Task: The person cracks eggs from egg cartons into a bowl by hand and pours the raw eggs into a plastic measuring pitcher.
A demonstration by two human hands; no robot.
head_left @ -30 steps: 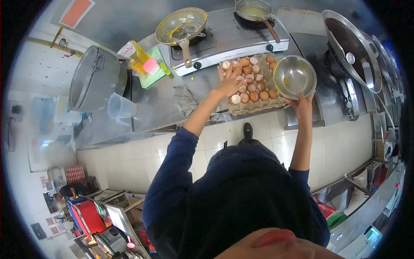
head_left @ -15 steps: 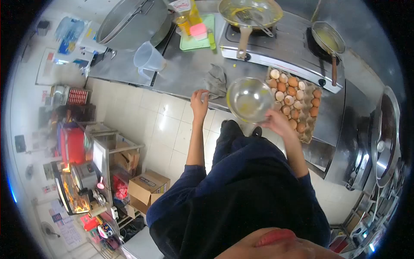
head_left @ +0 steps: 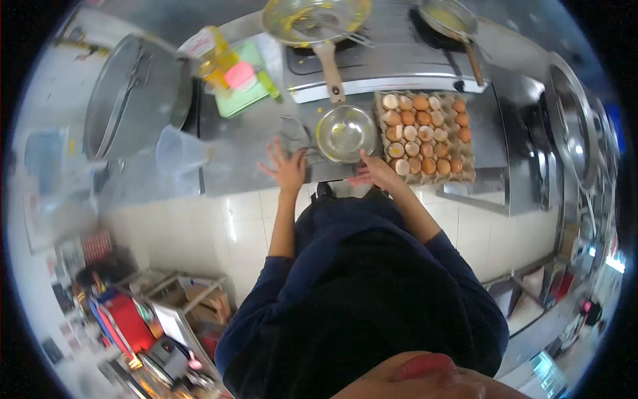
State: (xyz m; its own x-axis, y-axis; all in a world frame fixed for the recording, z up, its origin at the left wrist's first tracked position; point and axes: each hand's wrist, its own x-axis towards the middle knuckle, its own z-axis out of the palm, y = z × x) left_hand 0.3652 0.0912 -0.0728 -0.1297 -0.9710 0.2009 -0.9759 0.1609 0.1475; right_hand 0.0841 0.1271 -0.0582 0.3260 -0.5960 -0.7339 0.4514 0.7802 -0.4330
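Observation:
A metal bowl [head_left: 345,135] with yellow residue inside rests on the steel counter. My right hand [head_left: 377,173] is at its lower right rim, thumb and fingers apart; whether the thumb still touches the rim I cannot tell. To the left, my left hand [head_left: 288,169] is open with spread fingers at the edge of a crumpled grey cloth [head_left: 294,135]. Right of the bowl is a cardboard egg tray [head_left: 470,149] holding brown eggs [head_left: 420,102] and several broken shells [head_left: 395,149].
Behind the bowl, a gas stove [head_left: 385,83] carries a yellow-smeared frying pan [head_left: 318,20] and a smaller pan [head_left: 452,18]. A green board [head_left: 242,100] with bottles, a clear jug [head_left: 179,151] and a large pot [head_left: 139,100] stand at the left.
The bowl has gone from my right hand's grip to the counter, and that hand's fingers have loosened. My left hand has spread its fingers near the cloth. The camera view has shifted.

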